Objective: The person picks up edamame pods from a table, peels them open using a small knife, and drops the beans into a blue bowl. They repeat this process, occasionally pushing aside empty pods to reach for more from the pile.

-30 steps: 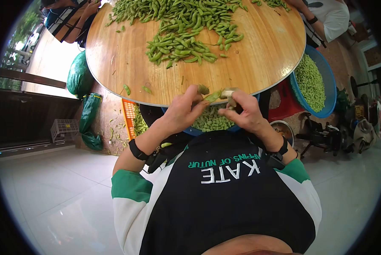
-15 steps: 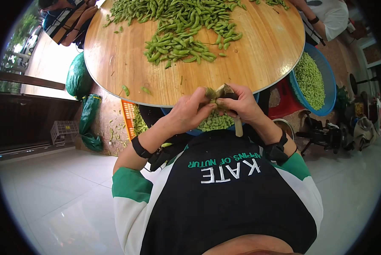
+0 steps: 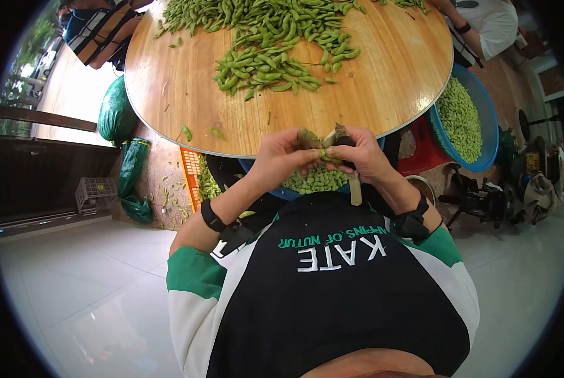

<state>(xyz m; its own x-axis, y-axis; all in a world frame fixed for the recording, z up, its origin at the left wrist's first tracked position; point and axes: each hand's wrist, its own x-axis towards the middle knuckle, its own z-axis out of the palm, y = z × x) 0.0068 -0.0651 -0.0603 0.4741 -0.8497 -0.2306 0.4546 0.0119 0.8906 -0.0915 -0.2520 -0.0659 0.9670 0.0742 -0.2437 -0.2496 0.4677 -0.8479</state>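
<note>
My left hand [image 3: 282, 156] and my right hand [image 3: 364, 154] meet just past the near table edge, pinching a green soybean pod [image 3: 325, 155] between their fingertips. Dull greenish-brown covers wrap the index fingers of both hands. A pale tan strip [image 3: 355, 191] hangs under the right hand; what it belongs to is hidden. Directly below the hands, shelled green beans [image 3: 313, 182] fill a blue basin [image 3: 287, 195], partly covered by my forearms. A large heap of unshelled pods [image 3: 266, 66] lies on the round wooden table [image 3: 395, 82].
Two loose pods [image 3: 216, 133] lie near the table's left edge. An orange crate [image 3: 188, 173] with pods stands below. At right, a blue basket [image 3: 494, 142] of shelled beans rests by a red stool [image 3: 414, 157]. Green sacks [image 3: 116, 113] sit left. Two people sit across the table.
My hands have shifted slightly, and the left thumb has come nearer to the right one at the pod. More of the pod shows between the fingertips. The heap looks unchanged.
</note>
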